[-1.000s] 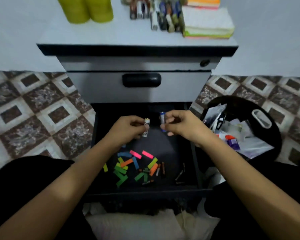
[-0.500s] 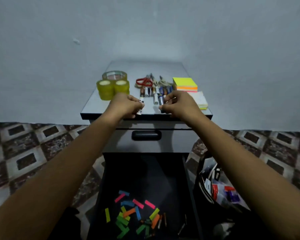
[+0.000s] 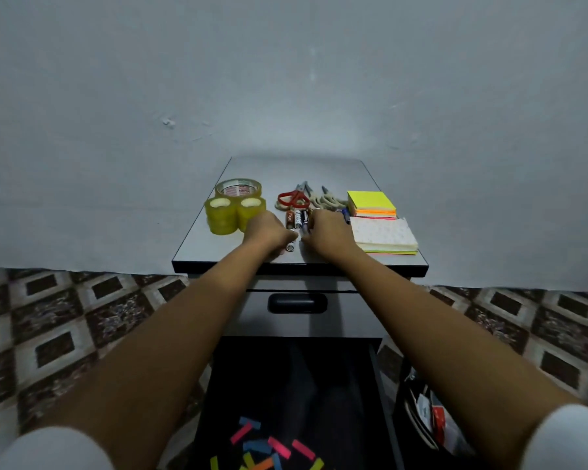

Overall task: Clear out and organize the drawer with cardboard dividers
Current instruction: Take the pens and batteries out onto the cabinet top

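Both hands are up on the tabletop (image 3: 204,256) of the small cabinet. The drawer (image 3: 319,385) is pulled open below it, on the near side. Coloured paper strips (image 3: 269,449) lie in its near end, no dividers in sight

Grip of right hand (image 3: 330,234) is curled round a blue battery (image 3: 305,228), at the near end of the battery row (image 3: 297,218). On the left hand (image 3: 269,232) the fingers are curled and a small battery (image 3: 290,247) lies end-on right at the fingertips; can't tell if it's pinched or let go

Risk: round cells roll. The small battery sits close to the near edge, directly above the open drawer, so a nudge from either wrist prob drops it in or onto the floor. Bumping the row would scatter that too

Room is tight: tape rolls (image 3: 233,215) just left of the left hand, notepad (image 3: 384,235) just right of the right hand, scissors (image 3: 294,198) behind the row. Bare tabletop only at the far end & near-left corner. A black bag (image 3: 421,418) sits right of the drawer
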### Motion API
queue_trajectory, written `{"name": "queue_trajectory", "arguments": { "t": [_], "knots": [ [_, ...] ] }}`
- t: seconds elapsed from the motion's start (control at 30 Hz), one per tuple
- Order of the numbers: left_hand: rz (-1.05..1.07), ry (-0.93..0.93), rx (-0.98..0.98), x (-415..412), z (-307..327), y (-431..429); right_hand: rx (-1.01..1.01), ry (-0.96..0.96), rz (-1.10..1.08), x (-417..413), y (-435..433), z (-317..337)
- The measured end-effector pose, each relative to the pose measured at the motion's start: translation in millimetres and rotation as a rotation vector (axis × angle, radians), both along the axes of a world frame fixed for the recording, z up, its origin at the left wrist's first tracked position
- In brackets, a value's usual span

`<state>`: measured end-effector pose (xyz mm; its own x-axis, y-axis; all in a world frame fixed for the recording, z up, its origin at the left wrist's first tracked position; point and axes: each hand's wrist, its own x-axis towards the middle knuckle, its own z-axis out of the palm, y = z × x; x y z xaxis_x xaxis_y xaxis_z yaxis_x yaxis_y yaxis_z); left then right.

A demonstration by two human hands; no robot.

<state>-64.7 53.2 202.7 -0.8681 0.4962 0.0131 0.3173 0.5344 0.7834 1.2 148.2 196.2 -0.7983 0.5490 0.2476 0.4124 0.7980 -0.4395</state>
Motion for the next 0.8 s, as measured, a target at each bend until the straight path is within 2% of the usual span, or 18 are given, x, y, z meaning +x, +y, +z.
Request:
{"name": "queue_trajectory", "arguments": {
  "t": [0.1, 0.27, 0.37, 0.8],
  "knots": [
    [-0.082, 0.012, 0.031, -1, -3, -2, 0.106, -0.041, 0.018, 3, -1, -5],
    [-0.302, 0.170, -0.057, -2, -6, -18, 0.279, -0.064, 0.068, 18, 6, -9],
    [-0.339, 0.224, -0.081, -1, -11, -22, 0.426, -0.119, 0.118, 27, 9, -12],
    [-0.243, 0.345, 0.017, -3, -27, 5, 0.376, -0.053, 0.054, 27, 12, -17]
  ]
}}
